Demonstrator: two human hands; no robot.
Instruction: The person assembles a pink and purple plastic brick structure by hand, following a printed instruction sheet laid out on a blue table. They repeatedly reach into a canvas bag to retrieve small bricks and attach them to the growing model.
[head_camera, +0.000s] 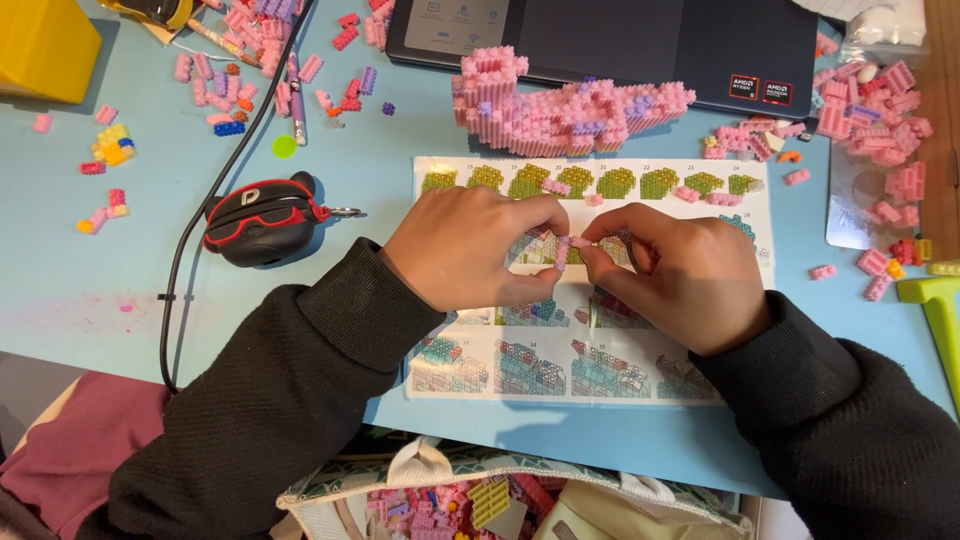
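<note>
Blue table (120, 290): both hands (575, 255) pinch pink bricks (570, 245).

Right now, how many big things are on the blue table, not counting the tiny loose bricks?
Pink brick model: 1
Instruction sheet: 1
Laptop: 1
Black case: 1
Yellow box: 1
Total: 5
The left hand and right hand pinch small pink bricks.

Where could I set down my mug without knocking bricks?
Bare blue table lies left of the black earbud case, past the cable. Crowded: loose bricks at right, pink model above instruction sheet.
</note>
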